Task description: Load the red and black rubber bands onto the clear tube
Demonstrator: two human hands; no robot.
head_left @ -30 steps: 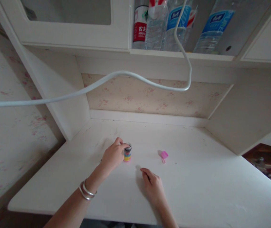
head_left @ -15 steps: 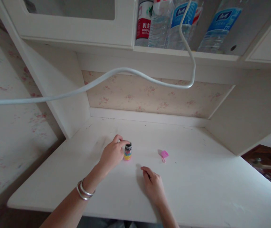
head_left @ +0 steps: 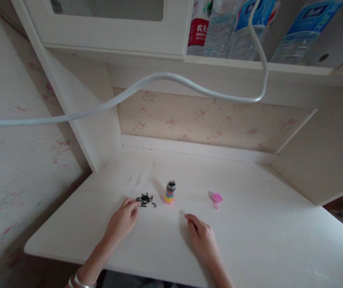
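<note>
My left hand (head_left: 122,219) is at the near left edge of a loose pile of small black bands (head_left: 145,199), which look like elastic hair ties. Its fingers are drawn together at the pile, and what they pinch, if anything, is too small to tell. Right of the pile stands a clear little jar (head_left: 170,193), uncapped, with black bands at the top and coloured ones below. My right hand (head_left: 203,238) rests on the tabletop with curled fingers, and nothing shows in it. A pink cap with a loop (head_left: 217,197) lies farther right.
A white desk (head_left: 258,240) has side panels and a back wall with floral paper. A pale cable (head_left: 171,76) crosses the view above the desk. Several plastic bottles (head_left: 249,36) stand on the shelf overhead, beside a cabinet door (head_left: 111,34).
My left hand has moved from the jar's mouth down and left to the black bands, which it hid before. My right hand keeps its pose. The view has shifted slightly.
</note>
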